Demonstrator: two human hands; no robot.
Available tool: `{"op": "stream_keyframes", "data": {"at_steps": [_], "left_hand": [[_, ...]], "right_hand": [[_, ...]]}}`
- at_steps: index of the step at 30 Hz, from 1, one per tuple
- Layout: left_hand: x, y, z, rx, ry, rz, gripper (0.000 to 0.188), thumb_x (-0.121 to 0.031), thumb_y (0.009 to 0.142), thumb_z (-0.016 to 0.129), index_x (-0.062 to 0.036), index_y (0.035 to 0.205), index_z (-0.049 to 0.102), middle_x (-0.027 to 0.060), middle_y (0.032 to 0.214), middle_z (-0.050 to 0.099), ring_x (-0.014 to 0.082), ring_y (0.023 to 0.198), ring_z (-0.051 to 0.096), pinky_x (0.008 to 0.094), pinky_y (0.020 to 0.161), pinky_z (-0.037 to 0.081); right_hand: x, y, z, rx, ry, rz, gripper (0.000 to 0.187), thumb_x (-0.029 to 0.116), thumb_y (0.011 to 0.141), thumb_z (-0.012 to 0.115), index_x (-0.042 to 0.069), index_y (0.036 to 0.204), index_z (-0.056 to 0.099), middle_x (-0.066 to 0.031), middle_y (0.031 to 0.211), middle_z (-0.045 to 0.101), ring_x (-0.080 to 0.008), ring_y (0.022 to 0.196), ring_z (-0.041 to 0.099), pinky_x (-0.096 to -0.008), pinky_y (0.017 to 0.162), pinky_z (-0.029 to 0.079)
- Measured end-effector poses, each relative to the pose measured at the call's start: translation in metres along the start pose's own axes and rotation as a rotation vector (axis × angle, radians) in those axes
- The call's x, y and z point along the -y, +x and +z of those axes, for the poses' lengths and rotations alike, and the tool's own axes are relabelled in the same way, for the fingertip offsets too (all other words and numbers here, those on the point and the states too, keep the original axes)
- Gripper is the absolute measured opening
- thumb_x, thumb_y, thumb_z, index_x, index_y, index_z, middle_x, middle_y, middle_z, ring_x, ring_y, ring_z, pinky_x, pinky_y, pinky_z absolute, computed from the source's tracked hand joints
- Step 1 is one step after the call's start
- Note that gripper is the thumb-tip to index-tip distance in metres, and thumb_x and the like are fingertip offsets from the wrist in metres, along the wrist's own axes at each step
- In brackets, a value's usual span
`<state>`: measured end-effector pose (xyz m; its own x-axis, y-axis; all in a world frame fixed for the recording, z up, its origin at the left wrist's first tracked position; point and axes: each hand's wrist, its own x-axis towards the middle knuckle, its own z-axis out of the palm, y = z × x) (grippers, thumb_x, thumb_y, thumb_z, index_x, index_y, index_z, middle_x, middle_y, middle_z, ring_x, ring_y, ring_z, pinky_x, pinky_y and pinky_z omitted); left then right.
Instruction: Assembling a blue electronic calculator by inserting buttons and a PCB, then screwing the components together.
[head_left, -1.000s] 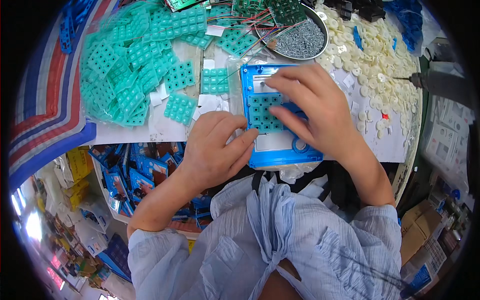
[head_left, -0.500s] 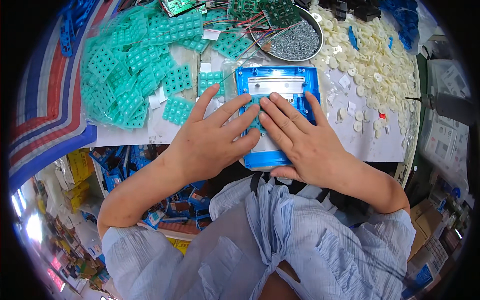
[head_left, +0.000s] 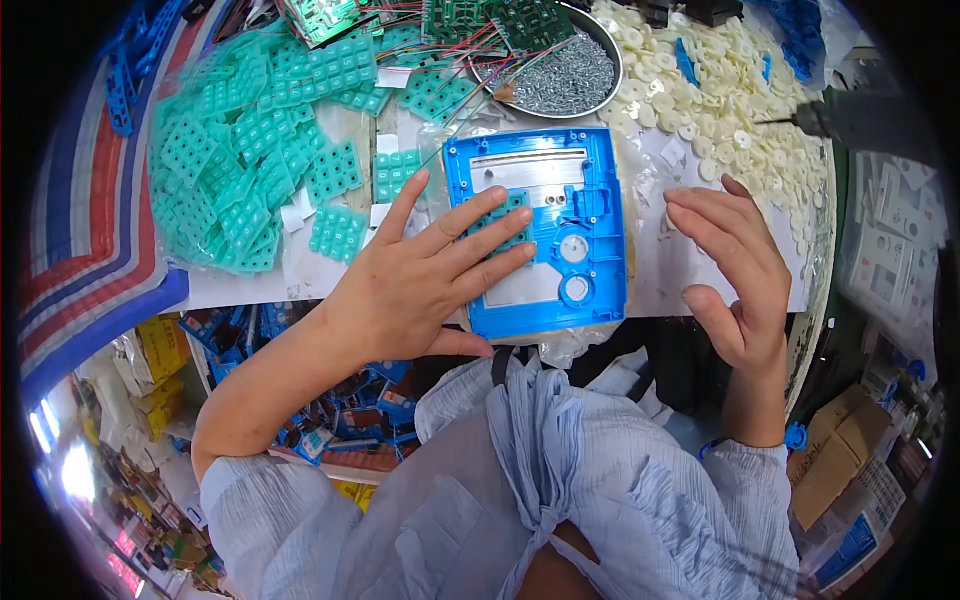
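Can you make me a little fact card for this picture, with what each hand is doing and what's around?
Left hand: fingers spread over a teal keypad in the blue housing
Right hand: fingers loosely curved, right of the housing, nothing visible in it
Left side: pile of teal keypads
Beyond housing: metal bowl of small silvery parts; green circuit boards
Upper right: cream discs

The left hand (head_left: 420, 282) partly covers a keypad (head_left: 518, 199).

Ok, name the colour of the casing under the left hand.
Plastic casing: bright blue, clearest in the head view.
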<state>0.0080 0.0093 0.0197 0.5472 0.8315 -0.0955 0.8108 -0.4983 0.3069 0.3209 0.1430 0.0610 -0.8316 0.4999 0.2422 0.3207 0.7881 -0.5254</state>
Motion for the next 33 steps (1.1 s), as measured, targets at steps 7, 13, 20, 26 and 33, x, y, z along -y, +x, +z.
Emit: {"op": "stream_keyframes", "data": {"at_steps": [7,13,20,26,33], "left_hand": [[0.002,0.001,-0.002,0.023,-0.037,0.008,0.109,-0.067,0.062,0.078,-0.0221,0.155,0.044,0.0044,0.164,0.038,0.0298,0.155,0.029,0.0649,0.123,0.012],[0.007,-0.008,0.005,-0.168,-0.101,0.008,0.099,-0.064,0.072,0.074,-0.0135,0.153,0.046,0.0107,0.161,0.042,0.0348,0.15,0.036,0.0634,0.121,0.017],[0.016,-0.02,0.004,-0.302,0.072,-0.016,0.069,-0.056,0.083,0.068,-0.0069,0.132,0.064,0.008,0.138,0.061,0.0323,0.133,0.054,0.0616,0.116,0.026],[0.01,-0.014,-0.001,-0.253,0.171,-0.028,0.063,-0.056,0.085,0.068,-0.0078,0.126,0.066,0.0058,0.138,0.061,0.0298,0.133,0.054,0.061,0.118,0.021],[0.01,-0.014,0.008,-0.318,0.14,-0.073,0.057,-0.053,0.084,0.071,-0.0125,0.123,0.067,0.0063,0.137,0.061,0.0292,0.13,0.054,0.0614,0.117,0.02]], "right_hand": [[-0.004,0.002,-0.002,-0.054,-0.025,-0.029,0.047,0.035,0.089,0.072,0.002,0.123,0.071,-0.0137,0.12,0.072,-0.0331,0.108,0.068,-0.0537,0.114,0.036],[-0.004,0.003,-0.016,-0.079,-0.031,-0.034,0.041,0.032,0.089,0.074,0.002,0.117,0.072,-0.0128,0.113,0.074,-0.0327,0.101,0.07,-0.0539,0.113,0.038],[0.011,0.014,0.028,0.058,0.015,-0.095,0.048,0.032,0.079,0.083,0.001,0.115,0.071,-0.0118,0.116,0.072,-0.0339,0.115,0.064,-0.0552,0.108,0.042],[0.035,0.036,0.074,0.166,-0.086,-0.125,0.059,0.042,0.079,0.079,0.012,0.128,0.068,-0.0131,0.148,0.054,-0.0409,0.14,0.044,-0.064,0.113,0.032],[0.035,0.032,0.081,0.255,-0.146,-0.092,0.064,0.043,0.077,0.079,0.016,0.134,0.066,-0.0125,0.154,0.048,-0.0404,0.147,0.037,-0.0656,0.114,0.028]]}}
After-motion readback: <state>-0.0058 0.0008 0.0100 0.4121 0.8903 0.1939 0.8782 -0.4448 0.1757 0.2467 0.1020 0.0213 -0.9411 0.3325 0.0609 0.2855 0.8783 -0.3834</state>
